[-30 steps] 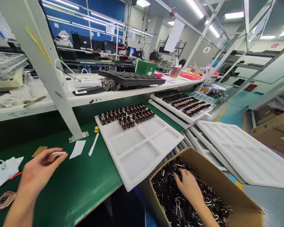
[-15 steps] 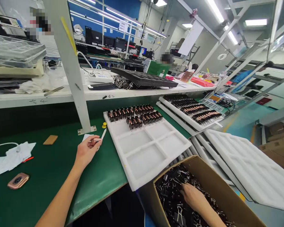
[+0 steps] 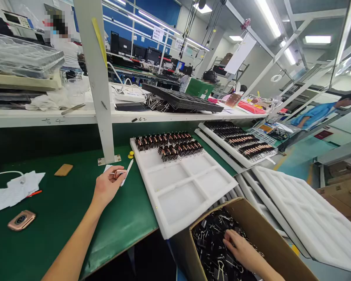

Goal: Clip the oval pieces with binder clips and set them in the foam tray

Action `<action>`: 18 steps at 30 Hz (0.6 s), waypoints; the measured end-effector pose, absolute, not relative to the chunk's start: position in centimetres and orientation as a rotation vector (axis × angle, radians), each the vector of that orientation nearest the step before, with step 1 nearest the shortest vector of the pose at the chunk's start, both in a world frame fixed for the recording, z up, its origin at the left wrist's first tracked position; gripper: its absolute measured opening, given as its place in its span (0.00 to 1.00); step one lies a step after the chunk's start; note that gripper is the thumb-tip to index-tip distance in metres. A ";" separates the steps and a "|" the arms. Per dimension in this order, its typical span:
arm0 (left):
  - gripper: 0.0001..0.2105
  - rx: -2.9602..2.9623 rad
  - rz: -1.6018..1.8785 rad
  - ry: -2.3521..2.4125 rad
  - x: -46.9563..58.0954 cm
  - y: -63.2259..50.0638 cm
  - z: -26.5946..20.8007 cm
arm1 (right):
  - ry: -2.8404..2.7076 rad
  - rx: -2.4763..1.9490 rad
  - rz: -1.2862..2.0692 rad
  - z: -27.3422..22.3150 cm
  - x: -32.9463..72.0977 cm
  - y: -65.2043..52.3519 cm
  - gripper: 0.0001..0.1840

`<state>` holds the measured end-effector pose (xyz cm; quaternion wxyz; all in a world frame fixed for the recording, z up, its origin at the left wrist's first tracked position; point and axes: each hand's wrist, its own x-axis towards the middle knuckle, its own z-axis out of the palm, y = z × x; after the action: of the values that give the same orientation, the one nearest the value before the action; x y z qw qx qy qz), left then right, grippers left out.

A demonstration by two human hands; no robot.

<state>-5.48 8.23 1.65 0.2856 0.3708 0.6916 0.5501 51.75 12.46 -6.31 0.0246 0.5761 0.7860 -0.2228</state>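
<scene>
Over the green bench, my left hand (image 3: pixel 107 187) pinches a rose-gold watch case (image 3: pixel 121 174) between thumb and fingers. A similar watch case (image 3: pixel 21 220) lies on the bench at far left. My right hand (image 3: pixel 241 249) is inside a cardboard box (image 3: pixel 266 238) full of loose black binder clips (image 3: pixel 206 242). Its fingers are bent down among the clips, and what they grip, if anything, cannot be made out. Between the hands lies a white foam tray (image 3: pixel 159 208). Rows of watch cases clamped in binder clips (image 3: pixel 178 145) stand in its far compartments.
Further right, another white tray (image 3: pixel 210 136) carries more clipped rows. Stacked foam trays (image 3: pixel 307 210) lean beside the box. A white post (image 3: pixel 98 86) rises from the bench near my left hand. Papers (image 3: pixel 16 193), a tan pad (image 3: pixel 63 169) and a white pen-like stick (image 3: pixel 130 166) lie around.
My right hand has shifted slightly within the clips, with more of its fingers showing now. The left hand keeps the watch case in about the same place. The view has tilted a little.
</scene>
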 end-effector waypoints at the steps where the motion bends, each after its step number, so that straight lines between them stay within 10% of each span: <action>1: 0.24 0.998 1.472 1.848 -5.5 8.2 1.6 | 2.447 1.741 -0.655 -6.9 51.6 11.9 0.16; 11: 0.23 0.987 1.464 1.869 -5.4 8.2 1.7 | 2.516 1.651 0.125 -9.1 53.6 9.4 0.15; 18: 0.24 1.001 1.441 1.894 -5.8 8.3 1.1 | 2.483 1.707 -0.185 -7.5 55.8 8.8 0.15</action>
<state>-5.78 8.28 1.11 0.2763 0.3725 0.7051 0.5363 55.81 8.76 -7.48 0.0612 0.5644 0.8210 -0.0611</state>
